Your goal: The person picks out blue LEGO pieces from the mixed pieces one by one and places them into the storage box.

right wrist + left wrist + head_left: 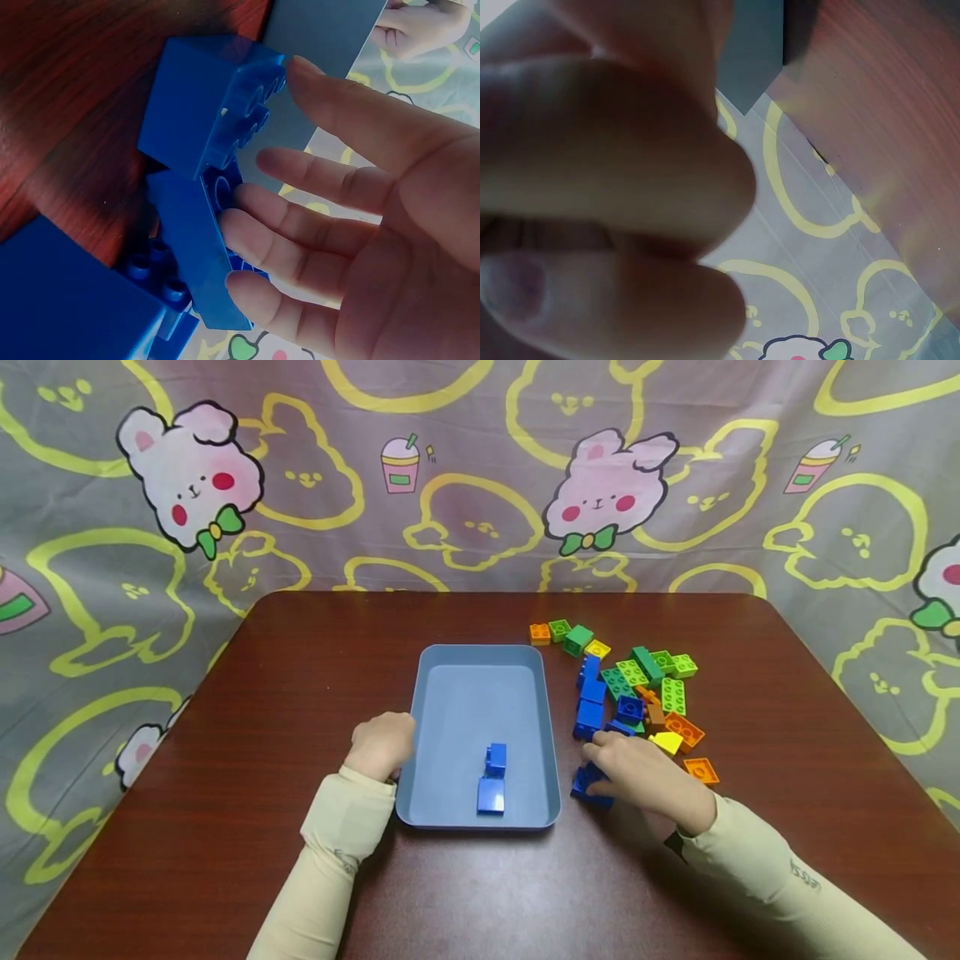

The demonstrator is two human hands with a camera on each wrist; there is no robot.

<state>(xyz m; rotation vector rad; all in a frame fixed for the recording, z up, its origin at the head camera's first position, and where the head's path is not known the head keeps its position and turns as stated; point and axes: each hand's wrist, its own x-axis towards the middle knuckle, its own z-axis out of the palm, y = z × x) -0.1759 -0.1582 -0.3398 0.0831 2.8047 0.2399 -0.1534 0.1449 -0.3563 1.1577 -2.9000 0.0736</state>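
My right hand [645, 774] reaches in at the near left of the loose bricks, fingers extended and slightly bent. In the right wrist view its fingertips [244, 225] lie right at a blue sloped brick [199, 247]; the thumb is beside the studs of a blue block [191, 105]. From the head, blue bricks [592, 792] show under this hand. My left hand [381, 745], its fingers curled in, rests by the left rim of a blue-grey tray [480, 702]. Inside the tray are a small studded blue brick [497, 760] and a flat-faced blue brick [491, 796].
Several green bricks [673, 695], blue bricks [590, 717], orange bricks [684, 731] and yellow bricks [666, 742] spread over the right of the dark wooden table [322, 668]. A cartoon-printed cloth [465, 460] hangs behind and around it.
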